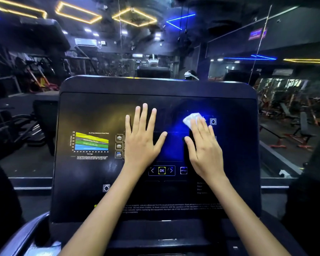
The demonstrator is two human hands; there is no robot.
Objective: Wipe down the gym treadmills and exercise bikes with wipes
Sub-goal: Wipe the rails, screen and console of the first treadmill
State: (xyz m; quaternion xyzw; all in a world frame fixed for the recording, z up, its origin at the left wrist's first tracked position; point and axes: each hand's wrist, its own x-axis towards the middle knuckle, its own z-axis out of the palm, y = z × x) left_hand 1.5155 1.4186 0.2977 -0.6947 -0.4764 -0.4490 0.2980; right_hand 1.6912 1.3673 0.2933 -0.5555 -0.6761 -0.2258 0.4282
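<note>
A dark treadmill console panel (92, 111) fills the middle of the head view, with a heart-rate chart (90, 143) at its left and an OK button row (161, 170) low in the centre. My left hand (141, 139) rests flat on the panel's centre, fingers straight and spread. To its right, my right hand (204, 148) presses a white wipe (190, 119) against the panel with straight fingers. The wipe sticks out beyond the fingertips, beside a small diamond-shaped button (213, 121).
A mirror wall behind the console reflects weight benches (301, 133) at the right and racks of equipment (39, 74) at the left. A handrail (35, 235) curves up at the lower left. A dark machine frame (308, 200) stands close on the right.
</note>
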